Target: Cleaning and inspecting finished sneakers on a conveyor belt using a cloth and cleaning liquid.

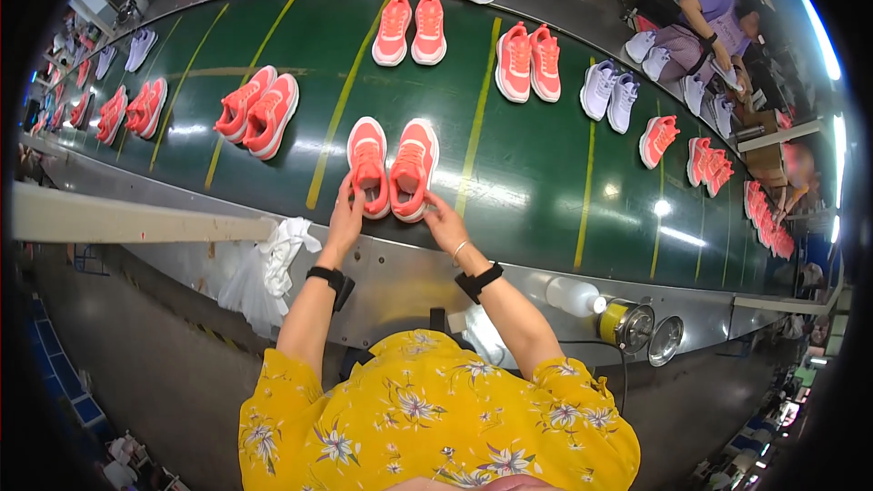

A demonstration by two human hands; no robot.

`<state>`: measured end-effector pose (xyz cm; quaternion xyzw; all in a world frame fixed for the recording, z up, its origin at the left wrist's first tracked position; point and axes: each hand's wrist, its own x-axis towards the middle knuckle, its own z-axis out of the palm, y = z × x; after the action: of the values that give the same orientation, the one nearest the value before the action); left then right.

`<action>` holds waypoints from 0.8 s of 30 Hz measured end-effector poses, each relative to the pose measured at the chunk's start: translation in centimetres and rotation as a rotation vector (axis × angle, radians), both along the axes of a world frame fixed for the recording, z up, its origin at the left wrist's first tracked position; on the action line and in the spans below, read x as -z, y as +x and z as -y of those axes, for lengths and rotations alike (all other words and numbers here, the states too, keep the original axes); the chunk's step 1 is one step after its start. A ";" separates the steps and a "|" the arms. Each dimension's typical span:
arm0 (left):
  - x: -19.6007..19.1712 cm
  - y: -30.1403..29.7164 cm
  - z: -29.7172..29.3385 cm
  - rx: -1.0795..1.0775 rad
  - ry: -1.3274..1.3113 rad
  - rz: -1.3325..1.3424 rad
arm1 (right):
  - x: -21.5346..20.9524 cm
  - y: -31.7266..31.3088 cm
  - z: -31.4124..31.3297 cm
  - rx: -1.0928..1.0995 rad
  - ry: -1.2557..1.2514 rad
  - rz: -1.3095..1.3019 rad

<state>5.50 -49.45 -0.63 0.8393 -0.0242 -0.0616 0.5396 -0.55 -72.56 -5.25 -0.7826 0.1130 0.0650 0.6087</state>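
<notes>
A pair of coral sneakers with white soles lies on the green conveyor belt [314, 145] in front of me, toes pointing away. My left hand [343, 223] holds the left sneaker [367, 156] at the outer side of its heel. At the heel of the right sneaker [414, 159], my right hand [445, 224] grips the outer side with thumb and fingers. The two shoes stand close side by side, heels near the belt's front edge. Parts of my fingers are hidden behind the heels.
More coral sneakers [261, 112] and lavender sneakers [609, 95] stand in pairs along the belt. A beige rail [145, 225] crosses at left, beside white cloth [289, 250]. A white bottle [573, 295] and yellow-banded metal can [626, 323] are at right. Across the belt, a person [714, 27] handles shoes.
</notes>
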 end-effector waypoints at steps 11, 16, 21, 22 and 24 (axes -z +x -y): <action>5.2 -6.8 -0.8 -0.243 0.453 0.243 | -3.1 10.9 10.7 0.126 -0.523 0.159; 4.5 -5.9 0.5 -0.266 0.660 0.250 | -6.5 20.8 16.1 0.157 -0.956 0.181; 4.0 -5.5 1.3 -0.223 0.712 0.218 | -10.5 29.8 20.9 0.192 -1.105 0.150; 4.1 -5.8 1.3 -0.215 0.714 0.229 | -10.7 31.5 21.6 0.188 -1.144 0.149; 4.9 -5.9 1.5 -0.205 0.710 0.264 | -10.8 34.7 23.7 0.219 -1.196 0.138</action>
<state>-0.40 -50.94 -5.54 0.9725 0.0135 0.0967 0.2113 34.19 -96.26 5.56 -0.9750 0.1698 -0.1234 0.0731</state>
